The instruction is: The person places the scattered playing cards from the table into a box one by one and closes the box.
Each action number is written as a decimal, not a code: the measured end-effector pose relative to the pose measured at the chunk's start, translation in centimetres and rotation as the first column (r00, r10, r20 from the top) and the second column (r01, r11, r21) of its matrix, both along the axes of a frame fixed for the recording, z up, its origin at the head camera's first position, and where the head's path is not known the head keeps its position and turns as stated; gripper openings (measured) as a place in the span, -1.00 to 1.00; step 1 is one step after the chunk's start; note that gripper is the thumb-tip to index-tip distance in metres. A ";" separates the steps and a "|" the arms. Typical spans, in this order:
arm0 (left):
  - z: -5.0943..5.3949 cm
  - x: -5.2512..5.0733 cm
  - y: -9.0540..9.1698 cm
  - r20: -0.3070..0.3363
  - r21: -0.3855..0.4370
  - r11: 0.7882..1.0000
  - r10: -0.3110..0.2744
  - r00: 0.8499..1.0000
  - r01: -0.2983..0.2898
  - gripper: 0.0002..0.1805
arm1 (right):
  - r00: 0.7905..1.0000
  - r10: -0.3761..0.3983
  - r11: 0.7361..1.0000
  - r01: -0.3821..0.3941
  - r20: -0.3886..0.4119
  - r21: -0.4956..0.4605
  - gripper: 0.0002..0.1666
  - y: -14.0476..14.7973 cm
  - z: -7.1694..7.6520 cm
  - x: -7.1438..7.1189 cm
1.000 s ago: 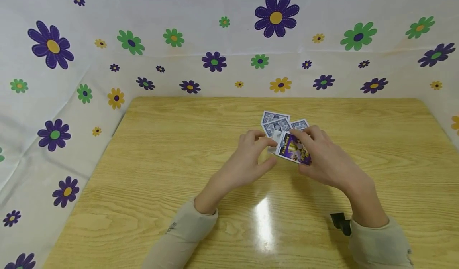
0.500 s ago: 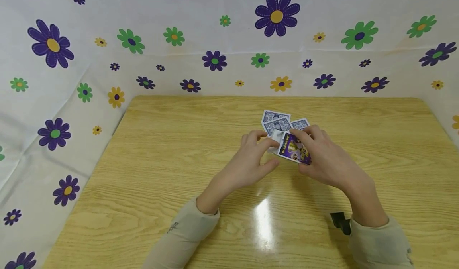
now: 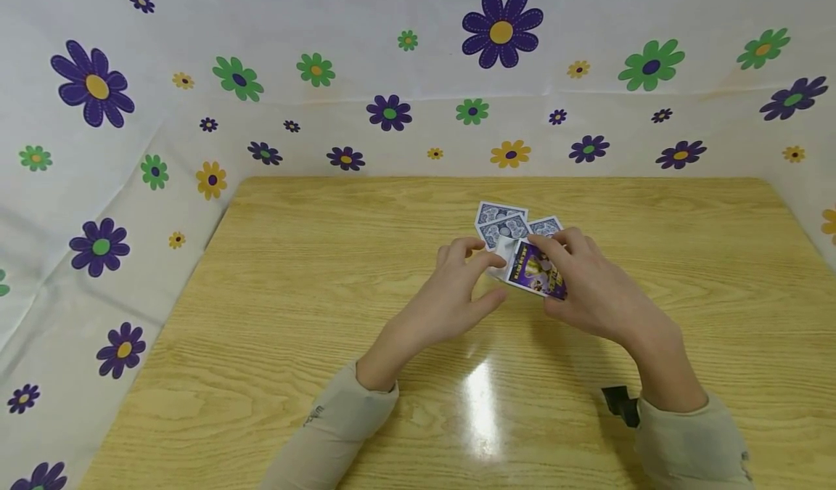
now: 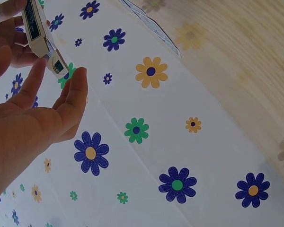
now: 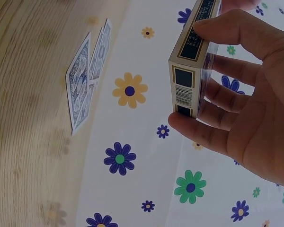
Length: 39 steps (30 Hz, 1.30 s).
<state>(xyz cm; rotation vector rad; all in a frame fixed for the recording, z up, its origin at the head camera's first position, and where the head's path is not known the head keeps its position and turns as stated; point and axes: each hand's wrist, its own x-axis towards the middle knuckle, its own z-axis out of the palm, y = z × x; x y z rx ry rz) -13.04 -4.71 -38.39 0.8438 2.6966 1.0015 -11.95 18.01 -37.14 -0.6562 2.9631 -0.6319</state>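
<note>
Purple-fronted box (image 3: 537, 268), above the bench (image 3: 313, 294): right hand (image 3: 604, 290) is gripping it from four o'clock; left hand (image 3: 447, 294), fingers apart, is touching the opened flap (image 3: 505, 246) at ten. Blue-backed cards (image 3: 503, 229) are lying out, towards eleven; remaining contents undetermined.

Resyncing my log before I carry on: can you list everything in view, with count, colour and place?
table: one, yellowish wood grain, beneath everything
flowered cloth: white with purple, green and yellow flowers, behind the table and at its sides
cards: three visible, blue-grey and white backs up, on the table beyond the box
card box: one, purple-and-gold face, gripped by the right hand
box flap: one visible, white, at the box's open end
black piece: one, by the right cuff, identity unclear
sleeves: two, pale greyish-beige, bottom of head view
hands: two, bare; left hand at the flap
</note>
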 end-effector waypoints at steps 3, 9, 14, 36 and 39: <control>0.0 0.0 0.0 0.000 0.007 1.000 -0.002 1.000 0.002 -0.60 | 1.000 0.001 1.000 -0.001 -0.003 -0.002 -0.03 0.1 0.0 0.0; 0.1 0.0 0.0 0.003 0.010 1.000 -0.005 1.000 0.005 -0.59 | 1.000 0.000 1.000 0.000 -0.001 -0.009 -0.04 0.3 0.0 -0.1; 0.1 0.0 -0.1 0.015 0.017 1.000 -0.004 1.000 0.004 -0.55 | 1.000 0.006 1.000 -0.006 -0.012 -0.007 -0.06 0.4 0.0 -0.1; -0.1 -4.1 -0.8 0.118 0.078 0.994 0.069 0.991 -0.078 -0.38 | 0.993 -0.110 0.992 0.112 0.043 -0.059 0.00 3.2 0.8 -0.6; -0.4 -5.8 -0.3 0.125 0.040 0.995 0.086 0.988 -0.092 -0.39 | 0.989 -0.137 0.987 0.141 0.050 -0.080 0.00 3.9 0.9 -0.7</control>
